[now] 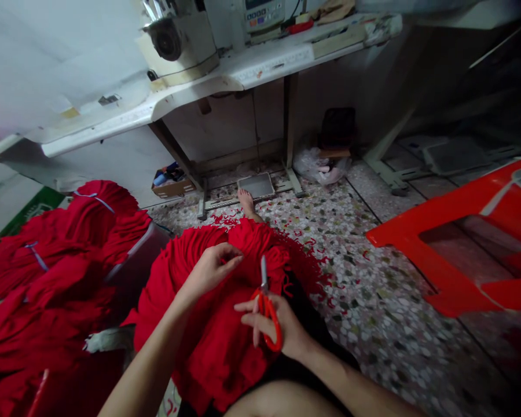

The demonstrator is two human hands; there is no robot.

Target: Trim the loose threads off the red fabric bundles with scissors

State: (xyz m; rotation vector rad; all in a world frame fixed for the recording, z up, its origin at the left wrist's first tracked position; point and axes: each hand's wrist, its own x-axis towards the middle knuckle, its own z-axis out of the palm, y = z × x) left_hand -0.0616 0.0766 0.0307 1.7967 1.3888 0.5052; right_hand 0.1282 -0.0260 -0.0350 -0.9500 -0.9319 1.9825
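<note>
- The table (269, 66) is standing beyond the lap cloth (221, 341), its white top showing a smooth, stained surface and a rounded edge.
- Bundles (99, 217) of red cloth are lying left of the lap cloth, soft and matte, with pale strips binding some in tight folds.
- The stool (402, 237) is standing out right of the lap cloth, well apart from it, in smooth orange-red plastic with an open gap in its side.
- The lap cloth itself is resting over the person's lap, heaping into a mound with many thin, ridged layers along its far left side.
- The left hand (217, 263) is hovering over or resting on the lap cloth, fingers curling and thumb lying near them; whether the tips are pinching anything, I cannot tell.
- The right hand (290, 333) is gripping the scissors at the lap cloth's right side, some fingers spreading apart past the handles.
- The scissors (264, 284) are pointing away from the person, orange loops shining, metal blades seemingly closed.
- Snippets (319, 277) are scattering right of and beyond the lap cloth, short and curling.
- Trimming seems to be in hand; another cut would be calling for opening blades and a steadied edge.
</note>
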